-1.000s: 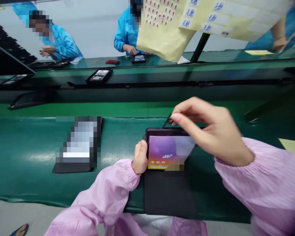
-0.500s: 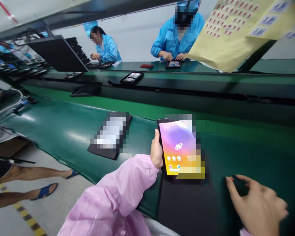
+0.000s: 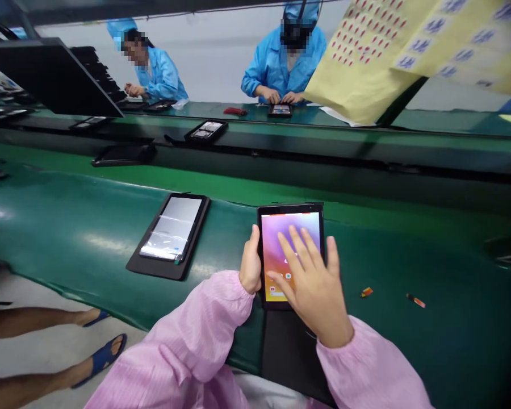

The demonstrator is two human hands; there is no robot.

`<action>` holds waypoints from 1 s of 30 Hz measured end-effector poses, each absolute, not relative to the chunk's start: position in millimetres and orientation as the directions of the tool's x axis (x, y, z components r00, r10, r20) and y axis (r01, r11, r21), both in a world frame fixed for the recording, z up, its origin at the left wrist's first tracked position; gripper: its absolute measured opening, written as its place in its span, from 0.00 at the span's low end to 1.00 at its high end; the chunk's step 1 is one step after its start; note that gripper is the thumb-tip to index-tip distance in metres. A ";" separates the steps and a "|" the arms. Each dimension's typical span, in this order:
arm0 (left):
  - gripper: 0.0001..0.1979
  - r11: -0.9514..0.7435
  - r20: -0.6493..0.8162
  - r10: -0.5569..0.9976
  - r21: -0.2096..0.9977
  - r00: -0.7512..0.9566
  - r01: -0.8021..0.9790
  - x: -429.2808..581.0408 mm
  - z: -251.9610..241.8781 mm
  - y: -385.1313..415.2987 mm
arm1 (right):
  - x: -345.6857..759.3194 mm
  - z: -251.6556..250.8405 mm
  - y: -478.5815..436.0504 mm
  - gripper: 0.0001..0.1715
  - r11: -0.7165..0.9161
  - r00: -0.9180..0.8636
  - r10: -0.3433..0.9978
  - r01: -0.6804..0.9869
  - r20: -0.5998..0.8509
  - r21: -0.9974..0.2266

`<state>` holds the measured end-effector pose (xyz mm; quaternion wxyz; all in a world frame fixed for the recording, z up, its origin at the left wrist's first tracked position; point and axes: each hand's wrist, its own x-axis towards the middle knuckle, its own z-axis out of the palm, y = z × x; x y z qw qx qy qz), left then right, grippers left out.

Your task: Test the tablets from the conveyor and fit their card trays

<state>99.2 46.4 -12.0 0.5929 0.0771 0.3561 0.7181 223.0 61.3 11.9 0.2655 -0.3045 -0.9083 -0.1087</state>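
A lit tablet stands in front of me, with a pink, purple and yellow home screen. My left hand grips its left edge, thumb upward along the side. Over the lower right of the screen lies my right hand, flat with fingers spread; whether it touches the glass I cannot tell. Below the tablet a dark flat cover extends toward me. To the right, two small strips lie on the green bench: a yellow-orange one and an orange-and-dark one.
Left of me another tablet with a pale screen rests on a black cover. Across the green conveyor, two people in blue work at a far bench. A black panel and yellow sheets hang above. A person's sandaled feet show lower left.
My right hand has let go of a small orange piece on the bench and moved left over the tablet screen, its fingers now spread. My left hand keeps its hold. The view has shifted right.
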 end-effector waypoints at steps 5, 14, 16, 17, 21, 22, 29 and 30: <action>0.31 -0.084 -0.269 0.912 0.617 -0.310 -0.783 96.6 -13.4 47.0 | 221.1 -4.1 46.2 0.38 0.768 -0.690 0.558 0.639 0.460 0.027; 0.31 -0.103 -0.269 0.906 0.611 -0.327 -0.785 97.6 -11.2 46.9 | 245.2 -27.2 18.2 0.41 0.771 -0.714 0.547 0.633 0.437 0.069; 0.32 -0.091 -0.270 0.913 0.595 -0.305 -0.799 97.3 -10.3 46.4 | 246.9 -27.4 15.0 0.41 0.771 -0.719 0.553 0.633 0.422 0.069; 0.32 -0.087 -0.273 0.916 0.583 -0.295 -0.808 96.9 -9.5 46.3 | 247.7 -27.6 13.2 0.41 0.771 -0.722 0.556 0.633 0.411 0.069; 0.32 -0.084 -0.304 0.908 0.544 -0.289 -0.835 95.4 -4.8 46.7 | 250.7 -29.5 7.5 0.42 0.771 -0.734 0.563 0.632 0.381 0.078; 0.32 -0.083 -0.313 0.904 0.540 -0.291 -0.838 95.3 -3.7 47.1 | 251.3 -30.0 6.6 0.42 0.771 -0.736 0.563 0.631 0.375 0.080; 0.31 -0.100 -0.295 0.910 0.526 -0.291 -0.844 94.8 -5.4 47.8 | 255.6 -27.4 2.5 0.37 0.782 -0.726 0.568 0.623 0.389 0.023; 0.30 -0.099 -0.287 0.916 0.513 -0.280 -0.852 94.6 -6.1 47.5 | 256.4 -25.4 2.5 0.35 0.781 -0.714 0.571 0.625 0.405 0.001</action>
